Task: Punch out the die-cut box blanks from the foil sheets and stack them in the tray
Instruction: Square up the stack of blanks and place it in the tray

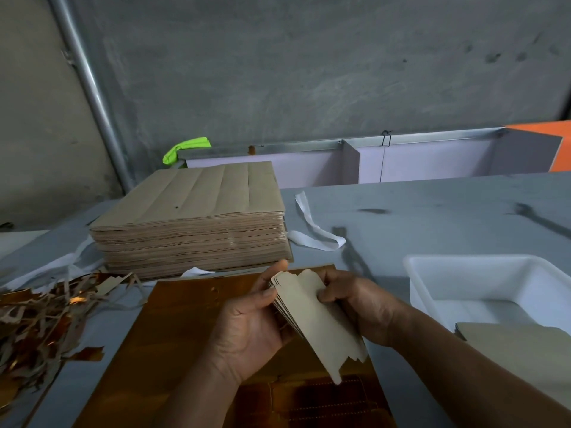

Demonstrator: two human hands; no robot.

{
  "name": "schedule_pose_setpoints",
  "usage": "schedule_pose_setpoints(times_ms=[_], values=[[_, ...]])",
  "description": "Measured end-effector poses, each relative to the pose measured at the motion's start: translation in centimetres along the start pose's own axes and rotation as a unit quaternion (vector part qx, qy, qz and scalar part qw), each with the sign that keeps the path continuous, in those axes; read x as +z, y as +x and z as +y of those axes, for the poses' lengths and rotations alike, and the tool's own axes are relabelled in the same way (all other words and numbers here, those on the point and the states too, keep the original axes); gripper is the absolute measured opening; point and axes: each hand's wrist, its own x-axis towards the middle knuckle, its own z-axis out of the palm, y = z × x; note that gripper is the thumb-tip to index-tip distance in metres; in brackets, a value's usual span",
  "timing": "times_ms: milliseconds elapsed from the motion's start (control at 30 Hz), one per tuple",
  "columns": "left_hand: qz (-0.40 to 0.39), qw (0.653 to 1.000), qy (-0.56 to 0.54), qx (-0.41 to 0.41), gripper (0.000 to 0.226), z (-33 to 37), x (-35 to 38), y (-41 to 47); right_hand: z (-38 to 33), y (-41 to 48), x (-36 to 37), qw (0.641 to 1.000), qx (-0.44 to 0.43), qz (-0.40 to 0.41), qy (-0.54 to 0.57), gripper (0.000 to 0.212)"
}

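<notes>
Both hands hold a bundle of several punched-out box blanks point(318, 316), beige side up, tilted above a gold foil sheet point(185, 329) lying on the table. My left hand point(247, 322) grips the bundle's left edge, thumb on top. My right hand point(358, 301) grips its right edge with curled fingers. A white plastic tray point(463, 273) stands to the right, with a stack of blanks point(519, 344) lying in its near part.
A tall stack of beige-backed sheets point(191, 217) stands behind the foil sheet. Gold and beige offcut strips point(40, 319) pile at the left. White paper strips point(312, 230) lie near the stack. Partitioned bins point(401, 162) line the table's far edge below a grey wall.
</notes>
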Motion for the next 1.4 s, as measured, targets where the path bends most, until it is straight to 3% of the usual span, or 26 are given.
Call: schedule_pose_setpoints(times_ms=[167, 367, 500, 700, 800, 933, 1400], values=[[0.117, 0.990, 0.068, -0.025, 0.057, -1.8, 1.2, 0.0, 0.2, 0.5, -0.1, 0.994, -0.021, 0.111, 0.000, 0.015], [0.232, 0.965, 0.119, -0.027, 0.033, -4.3, 2.8, 0.5, 0.4, 0.4, 0.3, 0.993, -0.014, 0.115, -0.015, 0.026], [0.194, 0.971, 0.135, -0.047, 0.037, -4.1, 2.2, 0.1, -0.1, 0.0, 0.3, 0.995, -0.011, 0.094, 0.028, 0.045], [0.043, 0.991, 0.074, -0.101, 0.050, -3.1, 1.1, -0.8, -0.8, -0.3, -0.2, 0.993, 0.007, 0.063, 0.099, 0.053], [0.011, 0.993, 0.055, -0.108, 0.051, -3.2, 0.9, -0.9, -0.7, -0.6, 0.0, 0.996, 0.005, 0.030, 0.086, 0.051], [0.006, 0.991, 0.075, -0.114, 0.052, -3.4, 0.7, -1.0, -0.6, -0.7, 0.2, 0.997, -0.010, 0.009, 0.080, 0.056], [0.030, 0.981, 0.122, -0.151, 0.055, -3.7, 1.2, -1.0, -0.4, -0.5, 0.5, 0.999, -0.029, 0.022, 0.029, 0.042]])
